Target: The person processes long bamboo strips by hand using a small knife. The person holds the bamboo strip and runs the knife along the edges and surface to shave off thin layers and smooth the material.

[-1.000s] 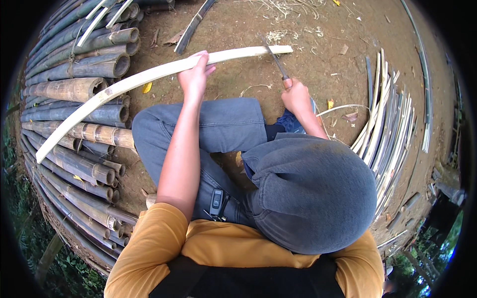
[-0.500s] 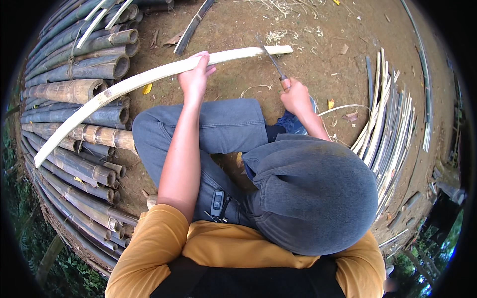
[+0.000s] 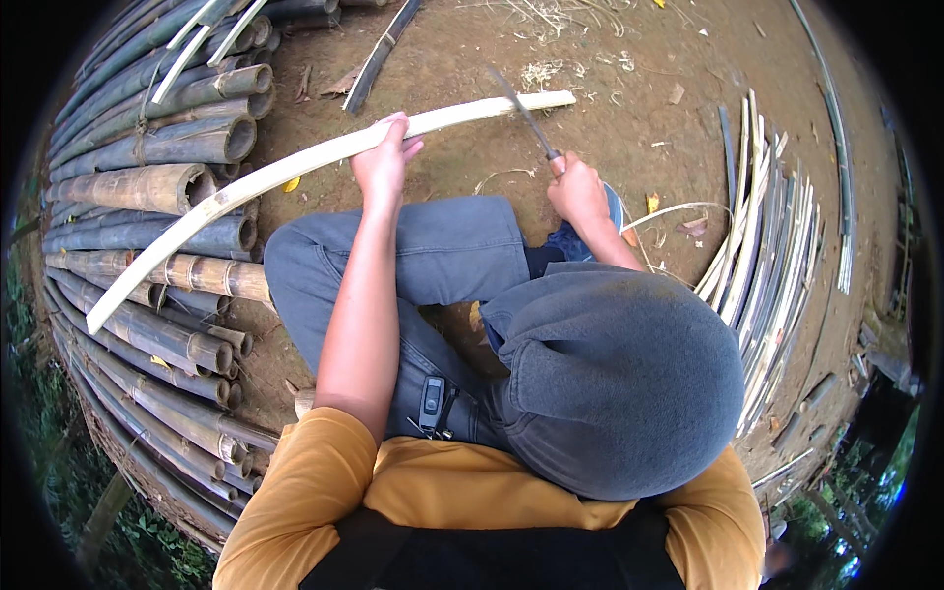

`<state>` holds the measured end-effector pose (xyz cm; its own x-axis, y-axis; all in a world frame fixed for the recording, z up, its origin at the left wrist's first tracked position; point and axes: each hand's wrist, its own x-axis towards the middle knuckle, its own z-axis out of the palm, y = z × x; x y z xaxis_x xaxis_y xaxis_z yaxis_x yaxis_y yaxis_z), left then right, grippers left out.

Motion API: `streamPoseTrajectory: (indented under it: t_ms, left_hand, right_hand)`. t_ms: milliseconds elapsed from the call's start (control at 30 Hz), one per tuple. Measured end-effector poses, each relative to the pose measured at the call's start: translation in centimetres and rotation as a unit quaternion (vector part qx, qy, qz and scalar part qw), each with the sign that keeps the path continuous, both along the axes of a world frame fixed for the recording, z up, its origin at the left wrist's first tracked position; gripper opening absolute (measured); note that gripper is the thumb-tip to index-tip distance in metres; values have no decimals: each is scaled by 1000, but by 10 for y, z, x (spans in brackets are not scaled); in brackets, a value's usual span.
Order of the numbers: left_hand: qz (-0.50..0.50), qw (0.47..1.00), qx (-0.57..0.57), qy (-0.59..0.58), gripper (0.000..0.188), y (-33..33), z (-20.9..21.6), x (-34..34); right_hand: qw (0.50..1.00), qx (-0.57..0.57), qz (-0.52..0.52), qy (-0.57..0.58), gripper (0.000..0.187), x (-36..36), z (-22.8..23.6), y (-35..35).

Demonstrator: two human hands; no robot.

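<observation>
A long pale split bamboo strip (image 3: pixel 258 187) runs across in front of me, from low at the left to its far end at the upper middle. My left hand (image 3: pixel 382 162) is closed around it near its middle, above my bent left leg. In my right hand (image 3: pixel 578 192) is the handle of a knife (image 3: pixel 532 123) with a long thin dark blade. The blade lies across the strip close to its far right end; whether it bites into the wood I cannot make out.
Dark bamboo poles (image 3: pixel 187 143) lie stacked along the left. Several thin split strips (image 3: pixel 772 265) are heaped at the right. Pale shavings (image 3: pixel 541 74) litter the brown soil ahead, near a dark split piece (image 3: pixel 383 54). A key fob (image 3: pixel 432 395) hangs at my waist.
My right hand and the knife have shifted slightly left and the blade reaches further past the strip. The strip's near left end has moved a little to the right.
</observation>
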<state>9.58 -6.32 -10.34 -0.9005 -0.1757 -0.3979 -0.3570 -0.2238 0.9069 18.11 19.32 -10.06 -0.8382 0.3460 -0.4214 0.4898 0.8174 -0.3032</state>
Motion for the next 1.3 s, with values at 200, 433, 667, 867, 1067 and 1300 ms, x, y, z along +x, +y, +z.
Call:
streamPoseTrajectory:
  t_ms: [200, 433, 667, 867, 1067, 1300]
  left_hand:
    - [-3, 1000, -22, 13, 32, -6, 1, 0]
    - [-8, 1000, -26, 11, 31, -2, 2, 2]
    - [9, 999, -17, 33, 27, -6, -1, 1]
    - [-8, 999, -30, 22, 31, -5, 3, 1]
    - [-22, 999, -25, 16, 30, 3, 3, 2]
    - [-3, 1000, -22, 17, 30, -1, 3, 2]
  right_hand:
    - [999, -35, 16, 10, 28, 2, -1, -7]
    - [999, -13, -24, 21, 26, -4, -13, 9]
    - [999, -14, -36, 27, 26, -4, -16, -1]
    - [998, -56, 21, 18, 28, 4, -2, -7]
    - [998, -18, -50, 22, 29, -9, -26, 22]
    - [998, -37, -44, 6, 30, -9, -12, 10]
